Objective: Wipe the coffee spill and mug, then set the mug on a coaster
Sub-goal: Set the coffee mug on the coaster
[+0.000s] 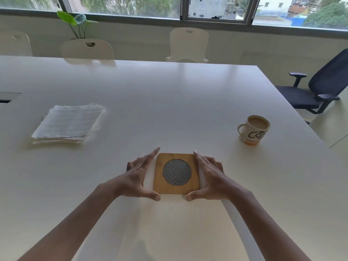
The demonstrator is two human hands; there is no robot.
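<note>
A square wooden coaster (177, 174) with a round woven black-and-white centre lies flat on the white table (169, 102). My left hand (139, 178) rests against its left edge and my right hand (209, 178) against its right edge, fingers stretched along the sides and thumbs at the near corners. A white mug (253, 129) with black lettering and an orange base stands upright to the far right, full of milky coffee, handle pointing left. A stack of white paper napkins (67, 124) lies at the far left. No spill shows on the table.
The table's right edge runs close beside the mug. A dark office chair (320, 91) stands off the right side. White chairs (188, 44) and a green plant (75, 21) line the far side under the windows. A dark slot (7, 97) sits at the left edge.
</note>
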